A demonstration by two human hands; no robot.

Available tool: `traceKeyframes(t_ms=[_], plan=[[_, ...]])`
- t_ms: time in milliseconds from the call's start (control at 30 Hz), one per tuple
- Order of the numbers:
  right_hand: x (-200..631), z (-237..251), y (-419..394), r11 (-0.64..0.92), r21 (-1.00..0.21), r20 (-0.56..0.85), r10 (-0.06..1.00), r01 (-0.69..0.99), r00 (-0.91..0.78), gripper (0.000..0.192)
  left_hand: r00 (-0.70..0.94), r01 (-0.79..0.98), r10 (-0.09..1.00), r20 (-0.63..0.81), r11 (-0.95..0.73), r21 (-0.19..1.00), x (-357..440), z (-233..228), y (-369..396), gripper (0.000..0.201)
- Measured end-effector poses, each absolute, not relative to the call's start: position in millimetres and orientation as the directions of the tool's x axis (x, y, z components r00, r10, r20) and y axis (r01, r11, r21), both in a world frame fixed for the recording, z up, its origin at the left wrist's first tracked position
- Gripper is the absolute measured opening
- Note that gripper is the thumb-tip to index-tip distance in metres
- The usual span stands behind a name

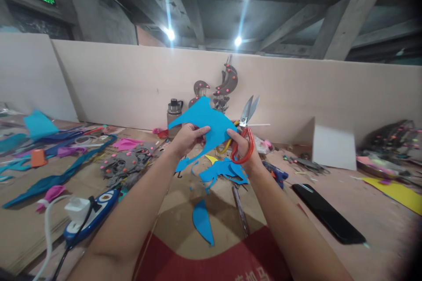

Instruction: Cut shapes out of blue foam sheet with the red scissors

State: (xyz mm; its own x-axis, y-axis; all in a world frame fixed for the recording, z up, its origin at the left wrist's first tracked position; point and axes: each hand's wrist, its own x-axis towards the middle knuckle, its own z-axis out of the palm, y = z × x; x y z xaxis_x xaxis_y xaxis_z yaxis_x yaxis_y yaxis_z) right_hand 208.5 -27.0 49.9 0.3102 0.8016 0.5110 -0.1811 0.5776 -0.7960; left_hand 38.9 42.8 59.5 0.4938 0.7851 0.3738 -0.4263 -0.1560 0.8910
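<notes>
My left hand [192, 138] pinches the left part of a blue craft sheet [206, 118], its thumb lying on the near face. The sheet is cut to a curved, pointed outline and is held up above the cardboard. My right hand [243, 147] grips the sheet's right edge between thumb and fingers. It also carries scissors [244, 121] with red and yellow handles, their blades apart and pointing up. Below lie several blue offcuts [227, 170] in a pile. A leaf-shaped blue piece [203, 223] lies nearer me. Some of my fingers are hidden behind the sheet.
A dark pen-like stick [240, 210] lies on the cardboard [174, 228]. To the right is a black phone [328, 213]. A blue power strip [92, 217] with cables sits at left, near grey dotted pieces [127, 164]. A bottle [174, 112] stands by the back panel [125, 83].
</notes>
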Motion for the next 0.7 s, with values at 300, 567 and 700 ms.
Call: traceKeyframes(t_ms=[300,567,700], plan=[[188.3,45.9,-32.5,0.473,-0.806,0.405,0.879,-0.356,0.251,0.041,0.346,-0.566,0.875,0.34,-0.094,0.819,48.0,61.8,40.4,0.039],[182.2,41.0,-32.7,0.514,-0.819,0.462,0.854,-0.256,0.237,0.046,0.099,-0.763,0.939,0.33,-0.141,0.63,50.2,67.7,43.4,0.04],[171.5,32.4,-30.0,0.476,-0.868,0.448,0.873,-0.14,0.193,0.052,-0.052,-0.807,0.956,0.29,-0.211,0.551,45.7,73.4,45.3,0.042]])
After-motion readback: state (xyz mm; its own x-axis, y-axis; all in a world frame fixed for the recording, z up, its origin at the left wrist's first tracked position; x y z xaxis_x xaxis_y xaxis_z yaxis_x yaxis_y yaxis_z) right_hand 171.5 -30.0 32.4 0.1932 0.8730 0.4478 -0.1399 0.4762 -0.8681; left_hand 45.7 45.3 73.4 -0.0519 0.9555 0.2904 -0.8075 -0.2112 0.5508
